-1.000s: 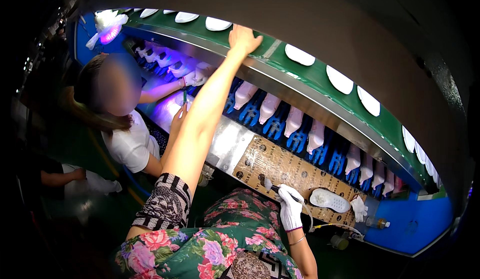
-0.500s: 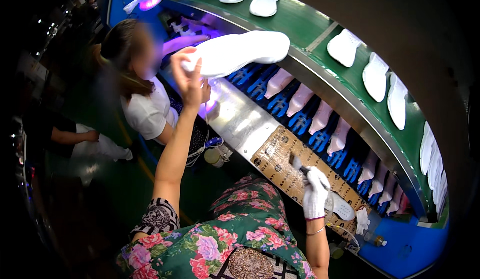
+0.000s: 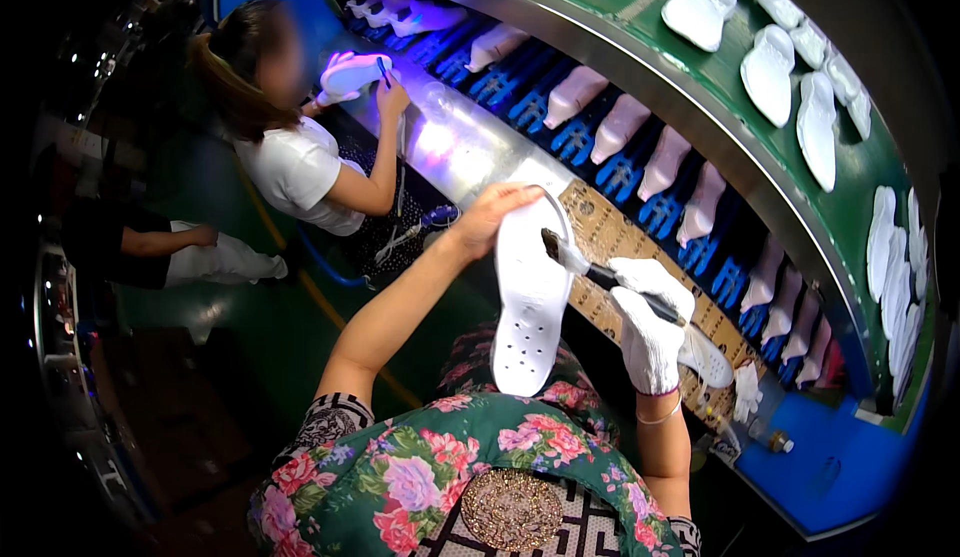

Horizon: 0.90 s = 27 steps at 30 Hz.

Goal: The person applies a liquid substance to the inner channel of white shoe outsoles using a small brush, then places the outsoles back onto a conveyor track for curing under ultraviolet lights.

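My bare left hand (image 3: pixel 492 219) is closed on the heel end of a white shoe sole (image 3: pixel 530 307). The sole hangs tilted in front of my apron, with small holes dotted over its lower part. My right hand (image 3: pixel 650 327), in a white knit glove, is wrapped round the dark handle of a brush (image 3: pixel 575 259). The brush's pale head meets the sole's upper right edge, close to my left fingers. Another perforated sole (image 3: pixel 712 362) lies on the cardboard-covered bench (image 3: pixel 590 212), beyond my gloved hand.
A green conveyor (image 3: pixel 620 47) carrying several white soles curves along the far side. Below it, pink shoe lasts (image 3: pixel 620 127) stand in a row of blue holders. To the left, a co-worker (image 3: pixel 300 177) handles a sole under purple light. A bottle (image 3: pixel 775 442) lies at bench's right end.
My left hand has brought the sole down from the conveyor's side and toward me, turning it upright. My right hand has raised the brush from the bench to the sole's edge.
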Available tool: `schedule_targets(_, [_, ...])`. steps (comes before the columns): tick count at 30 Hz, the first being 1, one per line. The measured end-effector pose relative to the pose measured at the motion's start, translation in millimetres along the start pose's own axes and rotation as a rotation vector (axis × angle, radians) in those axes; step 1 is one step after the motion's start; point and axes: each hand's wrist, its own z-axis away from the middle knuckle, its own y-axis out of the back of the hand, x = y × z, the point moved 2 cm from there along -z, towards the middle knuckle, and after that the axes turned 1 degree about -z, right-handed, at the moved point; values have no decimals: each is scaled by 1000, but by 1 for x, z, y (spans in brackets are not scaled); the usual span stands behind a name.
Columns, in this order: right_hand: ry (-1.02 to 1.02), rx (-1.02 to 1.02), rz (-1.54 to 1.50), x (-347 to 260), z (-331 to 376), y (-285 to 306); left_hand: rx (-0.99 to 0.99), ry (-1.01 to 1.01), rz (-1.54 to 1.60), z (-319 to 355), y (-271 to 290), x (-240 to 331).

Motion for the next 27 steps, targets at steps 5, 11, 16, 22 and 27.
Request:
schedule_targets(5, [28,43,91,-3,8,15,-112,245,293,32,-40,-83])
schedule_targets(11, [88,78,325,-10,12,20,-551,478,746,60,-71,-103])
schedule_targets(16, [109,131,462,-18,15,19,-421,406,682,42,-100,-81])
schedule_targets(22, [559,65,893,-28,-4,17,-208,257,684,37,-122,-76])
schedule_targets(27, [752,160,1054,-21,-9,18,-67,93,286,36,-127,-91])
